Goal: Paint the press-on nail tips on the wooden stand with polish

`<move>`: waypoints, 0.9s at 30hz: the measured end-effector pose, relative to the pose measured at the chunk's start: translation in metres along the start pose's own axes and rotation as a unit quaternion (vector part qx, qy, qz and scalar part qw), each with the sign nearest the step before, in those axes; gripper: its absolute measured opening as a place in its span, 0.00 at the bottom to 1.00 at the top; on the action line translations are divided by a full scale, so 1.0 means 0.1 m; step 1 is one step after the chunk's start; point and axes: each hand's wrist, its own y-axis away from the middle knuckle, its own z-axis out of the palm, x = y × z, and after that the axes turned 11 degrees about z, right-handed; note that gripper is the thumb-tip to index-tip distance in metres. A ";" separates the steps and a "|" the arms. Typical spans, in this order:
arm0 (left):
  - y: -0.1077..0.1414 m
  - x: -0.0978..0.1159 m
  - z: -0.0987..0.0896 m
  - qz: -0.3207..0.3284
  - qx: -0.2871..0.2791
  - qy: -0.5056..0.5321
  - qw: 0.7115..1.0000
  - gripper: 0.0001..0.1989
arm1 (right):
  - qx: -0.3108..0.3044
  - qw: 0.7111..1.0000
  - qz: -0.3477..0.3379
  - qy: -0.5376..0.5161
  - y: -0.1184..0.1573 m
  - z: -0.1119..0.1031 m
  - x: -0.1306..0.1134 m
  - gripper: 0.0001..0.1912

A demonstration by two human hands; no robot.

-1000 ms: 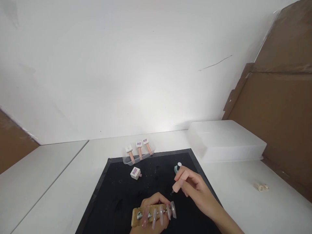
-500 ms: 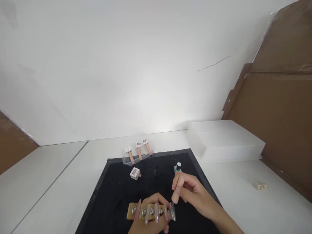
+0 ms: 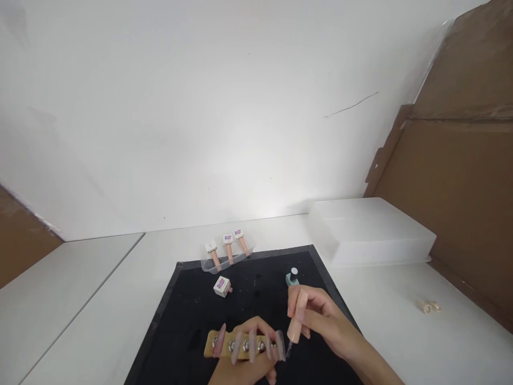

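My left hand [image 3: 250,369] grips a wooden nail display stand [image 3: 208,348], a bar with metal studs that carries several long false nails [image 3: 252,345] in pinkish tones. Between the thumb and fingers of my right hand [image 3: 320,315] is a peach nail polish brush cap [image 3: 297,323], its dark brush [image 3: 289,350] pointing down. The brush tip is close beside the rightmost nail [image 3: 280,346]; whether they touch I cannot tell. Farther back on the black mat lies a white polish bottle [image 3: 222,286], on its side and without its cap.
A clear tray [image 3: 208,266] at the mat's back edge holds several peach-capped bottles [image 3: 228,248]. Behind my right hand stands a teal bottle with a black cap [image 3: 292,278]. A white plastic box [image 3: 377,235] and small beige rings [image 3: 428,306] are to the right on the white table.
My right hand has turned the cap so its brush shows beside the rightmost nail, which looks pinker than before. My left hand and the stand have shifted slightly left.
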 end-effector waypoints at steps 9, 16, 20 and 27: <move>0.02 -0.05 -0.07 -0.005 -0.007 -0.045 0.999 0.15 | 0.050 0.999 0.017 0.010 -0.02 0.02 0.00 0.15; 0.06 -0.03 -0.04 0.005 0.013 0.061 0.998 0.19 | 0.095 0.994 0.006 -0.049 -0.02 0.04 0.01 0.14; 0.05 0.08 -0.01 -0.011 0.014 0.116 0.993 0.20 | 0.037 0.998 0.002 -0.056 -0.01 0.03 0.02 0.14; 0.07 0.22 0.02 -0.062 0.036 0.164 0.984 0.16 | -0.003 0.999 0.010 -0.038 -0.02 0.02 0.05 0.13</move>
